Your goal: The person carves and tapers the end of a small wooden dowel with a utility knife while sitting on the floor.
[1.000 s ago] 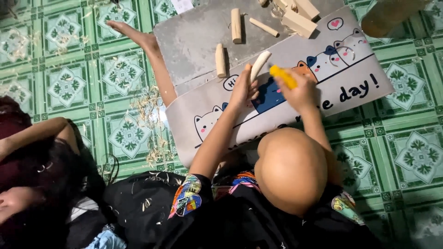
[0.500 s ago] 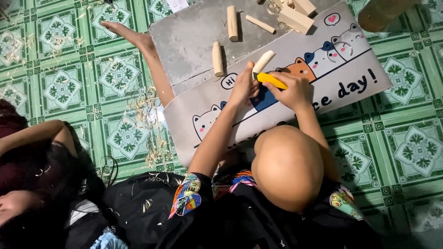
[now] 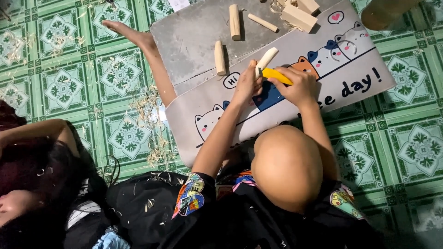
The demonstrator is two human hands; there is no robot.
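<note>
Over the cat mat [image 3: 207,122], hands gripping wooden stick [image 3: 266,60], yellow knife [image 3: 276,75]

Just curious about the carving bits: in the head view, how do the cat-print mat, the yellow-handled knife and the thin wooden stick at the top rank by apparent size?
1. cat-print mat, by far the largest.
2 and 3. yellow-handled knife and thin wooden stick: they look about alike; the right hand hides part of the knife, so I won't rank them.

sticks [image 3: 220,57] on mat [image 3: 360,74] | mat on floor [image 3: 60,87] | shavings [image 3: 147,115] apparently left of mat
</note>
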